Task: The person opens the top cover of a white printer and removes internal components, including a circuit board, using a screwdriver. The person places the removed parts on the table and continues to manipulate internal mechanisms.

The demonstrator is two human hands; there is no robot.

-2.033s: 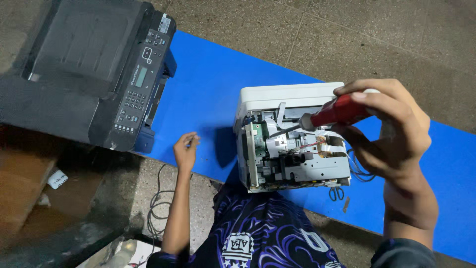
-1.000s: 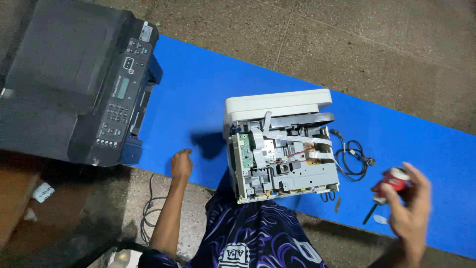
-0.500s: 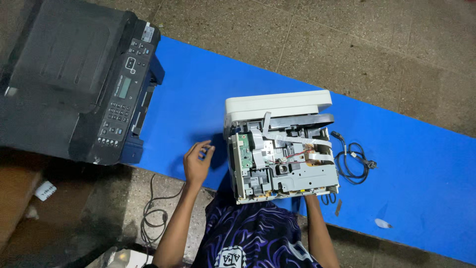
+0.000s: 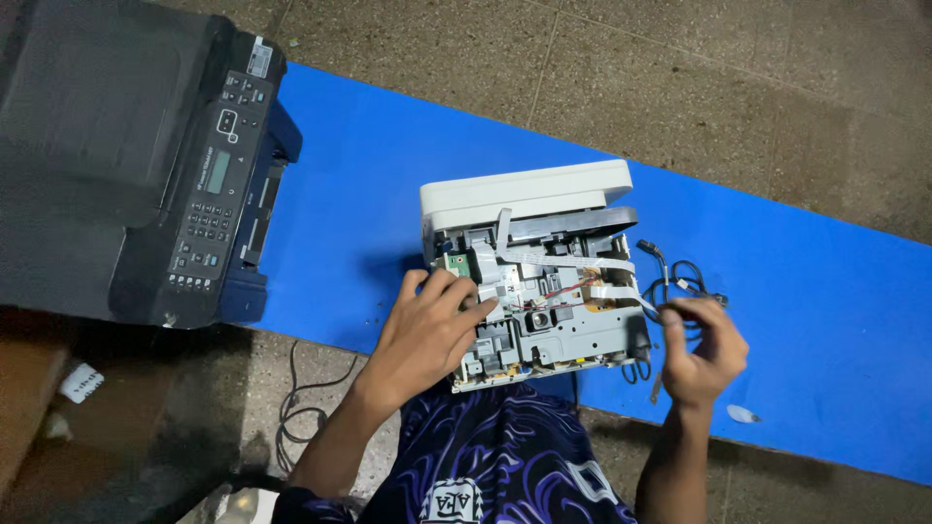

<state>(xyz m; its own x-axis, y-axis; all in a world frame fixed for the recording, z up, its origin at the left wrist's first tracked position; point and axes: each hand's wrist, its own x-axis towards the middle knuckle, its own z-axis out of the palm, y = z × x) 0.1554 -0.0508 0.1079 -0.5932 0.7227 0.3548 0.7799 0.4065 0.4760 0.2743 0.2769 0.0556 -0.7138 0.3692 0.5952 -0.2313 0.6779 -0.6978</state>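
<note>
A long blue mat point(image 4: 369, 184) of smooth sheet lies across the speckled stone floor point(image 4: 699, 78). At the far left a big black printer point(image 4: 126, 155), boxy and matte with a keypad strip, rests partly on the mat. Near the middle of the mat stands the opened printer unit point(image 4: 544, 272), with a smooth white plastic lid on its far side and grey plastic frames, metal plates, flat ribbon cables and a small green board exposed. The left hand point(image 4: 427, 335) lies on its near left corner, fingers spread loosely over the parts, gripping nothing. The right hand point(image 4: 704, 354) hovers just beside its right edge, fingers curled narrowly, pinching the tangled black cable point(image 4: 680, 281) lying there.
</note>
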